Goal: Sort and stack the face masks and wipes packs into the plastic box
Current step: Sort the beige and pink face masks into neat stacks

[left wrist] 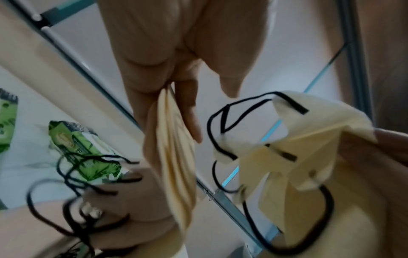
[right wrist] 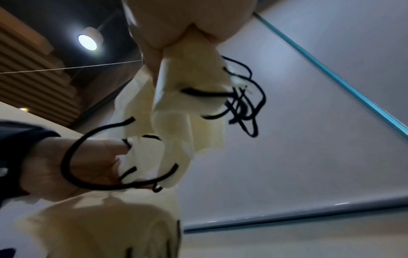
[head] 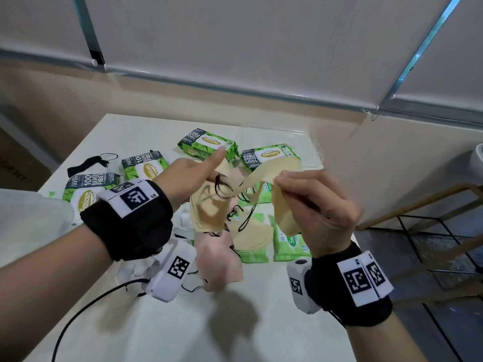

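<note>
Both hands are raised above the table, each holding beige face masks with black ear loops. My left hand (head: 209,173) pinches one folded beige mask (head: 209,207) that hangs below it; the left wrist view shows the left hand (left wrist: 176,104) with the beige mask (left wrist: 174,148) between fingers and thumb. My right hand (head: 281,181) grips a second beige mask (head: 283,215), seen up close as the right hand (right wrist: 176,43) on the second mask (right wrist: 187,97). Black loops (head: 222,185) dangle between the two hands. The clear plastic box (head: 308,142) lies at the table's far side.
Large green-and-white wipes packs (head: 206,143) (head: 269,155) (head: 145,165) lie on the white table (head: 261,322). Small green packs (head: 287,239), more beige masks (head: 251,239) and a pink mask (head: 219,262) sit below the hands. A black mask (head: 88,163) lies far left. A wooden-and-metal rack (head: 431,205) stands right.
</note>
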`<state>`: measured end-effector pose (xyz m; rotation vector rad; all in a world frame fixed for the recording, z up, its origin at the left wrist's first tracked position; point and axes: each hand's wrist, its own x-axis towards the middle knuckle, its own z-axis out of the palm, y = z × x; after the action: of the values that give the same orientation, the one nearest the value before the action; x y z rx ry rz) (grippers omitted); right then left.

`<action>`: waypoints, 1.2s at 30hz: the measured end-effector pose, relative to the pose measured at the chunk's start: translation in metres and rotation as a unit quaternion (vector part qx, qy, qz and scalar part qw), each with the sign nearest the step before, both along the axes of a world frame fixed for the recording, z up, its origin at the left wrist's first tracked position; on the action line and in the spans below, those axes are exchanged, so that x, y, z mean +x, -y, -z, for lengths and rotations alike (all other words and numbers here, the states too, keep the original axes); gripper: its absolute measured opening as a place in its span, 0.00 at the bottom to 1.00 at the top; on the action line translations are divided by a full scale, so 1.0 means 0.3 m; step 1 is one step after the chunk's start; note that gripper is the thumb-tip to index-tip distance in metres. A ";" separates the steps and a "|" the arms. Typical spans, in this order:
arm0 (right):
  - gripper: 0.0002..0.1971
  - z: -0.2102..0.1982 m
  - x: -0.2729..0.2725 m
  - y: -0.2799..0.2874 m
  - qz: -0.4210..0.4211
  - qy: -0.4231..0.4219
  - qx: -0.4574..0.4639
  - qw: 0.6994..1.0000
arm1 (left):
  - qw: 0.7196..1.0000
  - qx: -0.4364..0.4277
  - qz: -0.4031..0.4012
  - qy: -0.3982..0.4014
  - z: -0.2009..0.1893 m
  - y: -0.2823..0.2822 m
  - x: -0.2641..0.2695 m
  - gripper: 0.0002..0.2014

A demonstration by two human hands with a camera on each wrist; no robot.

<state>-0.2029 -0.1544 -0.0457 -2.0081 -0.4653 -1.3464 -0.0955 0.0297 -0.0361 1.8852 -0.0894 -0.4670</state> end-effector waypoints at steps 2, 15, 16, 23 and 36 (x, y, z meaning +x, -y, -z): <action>0.04 -0.003 -0.009 -0.009 -0.014 0.009 -0.028 0.999 | 1.000 -0.028 -0.006 -0.013 -0.013 0.003 -0.001 0.37; 0.05 -0.032 -0.022 -0.059 -0.135 -0.035 0.016 0.990 | 0.953 -0.202 0.221 -0.041 -0.024 0.003 0.012 0.34; 0.05 -0.034 -0.023 -0.061 -0.141 -0.033 0.036 0.989 | 0.951 -0.208 0.225 -0.049 -0.017 -0.001 0.021 0.36; 0.05 -0.039 -0.023 -0.057 -0.155 -0.054 0.113 0.980 | 0.926 -0.292 0.231 -0.059 -0.019 -0.003 0.005 0.31; 0.16 -0.013 0.000 0.011 -0.036 -0.263 0.274 0.924 | 0.982 -0.053 0.162 0.080 -0.098 -0.021 -0.001 0.20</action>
<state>-0.2029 -0.1578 -0.0417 -1.7465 0.0851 -0.7267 -0.0957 0.0360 -0.0068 1.8057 -0.5240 -0.5194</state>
